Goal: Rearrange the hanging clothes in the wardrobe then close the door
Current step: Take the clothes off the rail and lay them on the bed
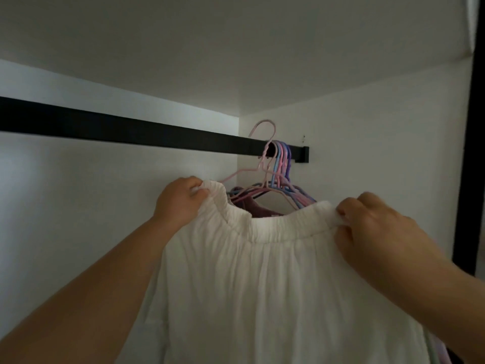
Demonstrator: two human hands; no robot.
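Left hand (181,203) and right hand (367,227) each pinch, fingers curled, one end of the elastic waistband of a white gathered cotton garment (262,271), held up inside the white wardrobe. Behind it, pink, blue and purple plastic hangers (280,164) bunch at the right end of the black hanging rail (131,128), one pink hanger unhooked above the rail. A dark red garment (259,208) hangs beneath them.

Crinkled matt white cloth garment (275,271), smooth pastel plastic-looking hangers (279,164), matt black rail (131,128).
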